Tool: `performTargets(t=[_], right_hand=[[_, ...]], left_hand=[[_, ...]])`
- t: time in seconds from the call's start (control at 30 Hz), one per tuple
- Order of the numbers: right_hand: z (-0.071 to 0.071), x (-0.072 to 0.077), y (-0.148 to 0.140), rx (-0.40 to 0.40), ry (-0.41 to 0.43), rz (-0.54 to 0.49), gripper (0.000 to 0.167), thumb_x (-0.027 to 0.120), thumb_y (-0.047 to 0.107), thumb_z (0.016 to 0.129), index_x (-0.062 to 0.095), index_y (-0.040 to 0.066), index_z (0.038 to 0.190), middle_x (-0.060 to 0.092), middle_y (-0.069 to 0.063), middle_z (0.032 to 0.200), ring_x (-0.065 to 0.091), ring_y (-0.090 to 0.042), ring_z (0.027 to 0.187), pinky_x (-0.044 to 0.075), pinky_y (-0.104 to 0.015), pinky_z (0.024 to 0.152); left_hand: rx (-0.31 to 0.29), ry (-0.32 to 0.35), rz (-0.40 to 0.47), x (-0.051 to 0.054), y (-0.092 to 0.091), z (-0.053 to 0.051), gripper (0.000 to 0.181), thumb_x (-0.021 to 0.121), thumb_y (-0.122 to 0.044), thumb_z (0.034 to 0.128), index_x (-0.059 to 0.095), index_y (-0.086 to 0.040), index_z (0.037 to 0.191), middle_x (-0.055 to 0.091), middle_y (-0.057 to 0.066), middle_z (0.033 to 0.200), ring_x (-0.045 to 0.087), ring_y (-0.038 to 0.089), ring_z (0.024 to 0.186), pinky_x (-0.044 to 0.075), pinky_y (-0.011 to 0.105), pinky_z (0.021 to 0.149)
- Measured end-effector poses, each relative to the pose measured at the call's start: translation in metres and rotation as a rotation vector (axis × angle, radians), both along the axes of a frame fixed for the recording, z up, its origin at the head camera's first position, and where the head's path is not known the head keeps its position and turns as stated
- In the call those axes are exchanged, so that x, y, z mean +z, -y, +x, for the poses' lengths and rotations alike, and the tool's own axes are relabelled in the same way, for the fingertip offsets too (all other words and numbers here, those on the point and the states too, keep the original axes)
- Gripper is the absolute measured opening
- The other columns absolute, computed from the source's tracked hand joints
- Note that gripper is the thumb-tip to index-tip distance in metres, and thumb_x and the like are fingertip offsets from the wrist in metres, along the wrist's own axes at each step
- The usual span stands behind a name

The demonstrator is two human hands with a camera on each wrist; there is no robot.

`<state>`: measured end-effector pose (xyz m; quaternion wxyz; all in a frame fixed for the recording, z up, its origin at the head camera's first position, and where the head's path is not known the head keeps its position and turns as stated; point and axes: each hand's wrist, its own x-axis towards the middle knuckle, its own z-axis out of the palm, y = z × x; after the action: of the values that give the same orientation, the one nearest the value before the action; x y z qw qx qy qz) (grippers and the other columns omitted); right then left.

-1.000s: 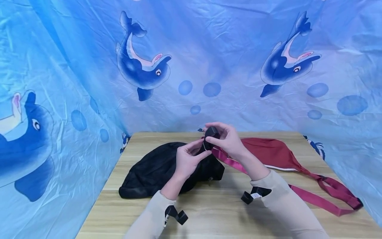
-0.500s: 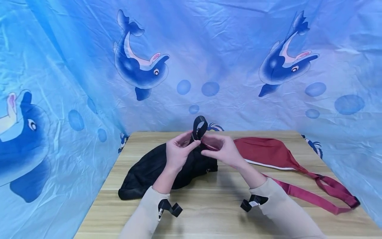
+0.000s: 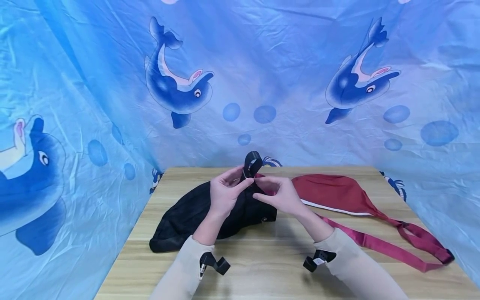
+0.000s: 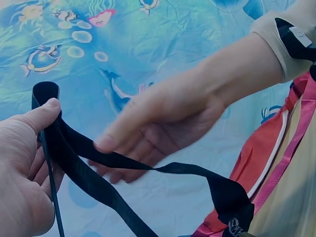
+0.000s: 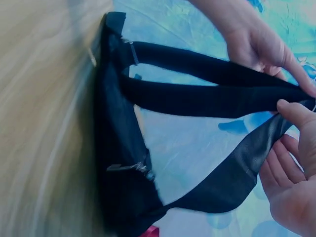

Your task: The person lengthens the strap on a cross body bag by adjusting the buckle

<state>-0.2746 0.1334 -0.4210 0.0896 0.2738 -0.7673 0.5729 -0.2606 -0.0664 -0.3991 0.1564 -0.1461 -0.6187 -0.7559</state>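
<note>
A black waist bag [image 3: 195, 212] lies on the table, its zipper pull [image 5: 123, 168] showing in the right wrist view. Its black strap rises from it, doubled into a small loop [image 3: 253, 162] at the top. My left hand [image 3: 225, 193] pinches the strap just below that loop, thumb in front, as the left wrist view shows. My right hand [image 3: 279, 193] is beside it, fingers fairly straight and thumb apart from them, touching the hanging black strap [image 4: 98, 185]. In the left wrist view the right hand is slightly blurred.
Right of the black bag lies a red waist bag [image 3: 330, 193] with white edging. Its crimson strap [image 3: 397, 254] trails across the wooden table [image 3: 262, 266] to the right. A blue dolphin-print curtain [image 3: 300, 54] surrounds the table's back and sides.
My right hand has come down off the top of the black strap, leaving the loop standing above my left hand. Over the last half second both hands have barely moved.
</note>
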Motion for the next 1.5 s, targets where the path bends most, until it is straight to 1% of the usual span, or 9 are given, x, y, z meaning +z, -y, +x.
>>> performTargets(t=[0.07, 0.13, 0.23, 0.37, 0.67, 0.87, 1.13, 1.37, 1.5], right_hand=[[0.0, 0.001, 0.002, -0.002, -0.02, -0.016, 0.039, 0.089, 0.006, 0.086, 0.078, 0.002, 0.124, 0.08, -0.017, 0.12, 0.079, -0.023, 0.107, 0.062, -0.027, 0.096], [0.0, 0.001, 0.003, -0.01, -0.034, -0.021, 0.039, 0.089, 0.006, 0.086, 0.078, 0.002, 0.123, 0.08, -0.017, 0.121, 0.079, -0.026, 0.108, 0.062, -0.026, 0.096], [0.001, -0.001, 0.003, -0.027, -0.046, 0.017, 0.038, 0.089, 0.007, 0.086, 0.079, 0.002, 0.123, 0.08, -0.017, 0.118, 0.08, -0.029, 0.108, 0.063, -0.032, 0.096], [0.002, -0.005, 0.001, -0.04, -0.051, 0.069, 0.04, 0.089, 0.009, 0.086, 0.078, 0.005, 0.124, 0.081, -0.014, 0.116, 0.08, -0.027, 0.106, 0.063, -0.042, 0.097], [0.0, -0.006, 0.012, -0.04, -0.127, 0.044, 0.034, 0.089, 0.01, 0.086, 0.08, 0.005, 0.118, 0.082, -0.013, 0.111, 0.081, -0.027, 0.101, 0.063, -0.052, 0.095], [0.003, -0.01, 0.009, -0.047, -0.115, 0.074, 0.037, 0.089, 0.006, 0.085, 0.079, 0.003, 0.12, 0.082, -0.014, 0.113, 0.08, -0.028, 0.102, 0.063, -0.048, 0.095], [0.006, -0.003, 0.014, -0.085, -0.108, 0.03, 0.033, 0.089, 0.01, 0.086, 0.08, 0.005, 0.118, 0.082, -0.013, 0.112, 0.081, -0.028, 0.103, 0.063, -0.053, 0.095], [0.008, -0.009, 0.009, -0.079, -0.1, 0.058, 0.041, 0.09, 0.008, 0.085, 0.079, 0.006, 0.125, 0.081, -0.012, 0.116, 0.081, -0.027, 0.103, 0.063, -0.054, 0.094], [0.01, -0.009, 0.013, -0.115, -0.096, 0.015, 0.039, 0.092, 0.013, 0.084, 0.081, 0.008, 0.121, 0.083, -0.011, 0.112, 0.081, -0.026, 0.1, 0.064, -0.054, 0.092]], left_hand=[[0.0, 0.004, 0.0, 0.0, 0.0, 0.001, 0.041, 0.086, 0.005, 0.0846, 0.077, 0.002, 0.125, 0.079, 0.023, 0.116, 0.079, 0.01, 0.103, 0.061, 0.026, 0.098], [0.005, 0.01, -0.003, 0.0, 0.0, 0.001, 0.041, 0.086, 0.005, 0.0848, 0.077, 0.002, 0.125, 0.079, 0.023, 0.116, 0.078, 0.01, 0.102, 0.061, 0.026, 0.098], [0.011, 0.016, -0.003, 0.0, 0.0, 0.001, 0.041, 0.086, 0.005, 0.0852, 0.077, 0.002, 0.125, 0.08, 0.021, 0.116, 0.078, 0.009, 0.102, 0.061, 0.026, 0.099], [0.012, 0.02, -0.003, 0.0, 0.001, 0.002, 0.041, 0.085, 0.004, 0.0855, 0.077, 0.002, 0.126, 0.08, 0.02, 0.117, 0.078, 0.009, 0.103, 0.061, 0.026, 0.099], [0.001, 0.018, 0.023, -0.002, 0.002, 0.001, 0.041, 0.085, 0.005, 0.0858, 0.076, 0.003, 0.126, 0.08, 0.02, 0.117, 0.079, 0.011, 0.102, 0.061, 0.028, 0.099], [0.012, 0.026, -0.009, -0.003, 0.003, 0.002, 0.04, 0.086, 0.001, 0.0863, 0.077, 0.0, 0.126, 0.08, 0.017, 0.117, 0.078, 0.009, 0.103, 0.06, 0.026, 0.099], [0.002, 0.007, 0.003, -0.005, 0.0, 0.003, 0.04, 0.085, 0.004, 0.0867, 0.076, 0.003, 0.126, 0.08, 0.019, 0.115, 0.078, 0.009, 0.102, 0.061, 0.027, 0.099], [0.017, 0.015, -0.003, -0.006, 0.001, 0.003, 0.039, 0.084, 0.002, 0.0887, 0.076, 0.001, 0.127, 0.078, 0.021, 0.121, 0.078, 0.008, 0.103, 0.06, 0.026, 0.099], [-0.003, 0.015, 0.006, -0.006, 0.0, 0.005, 0.039, 0.083, 0.004, 0.0885, 0.075, 0.003, 0.127, 0.079, 0.022, 0.119, 0.079, 0.009, 0.102, 0.061, 0.027, 0.099]])
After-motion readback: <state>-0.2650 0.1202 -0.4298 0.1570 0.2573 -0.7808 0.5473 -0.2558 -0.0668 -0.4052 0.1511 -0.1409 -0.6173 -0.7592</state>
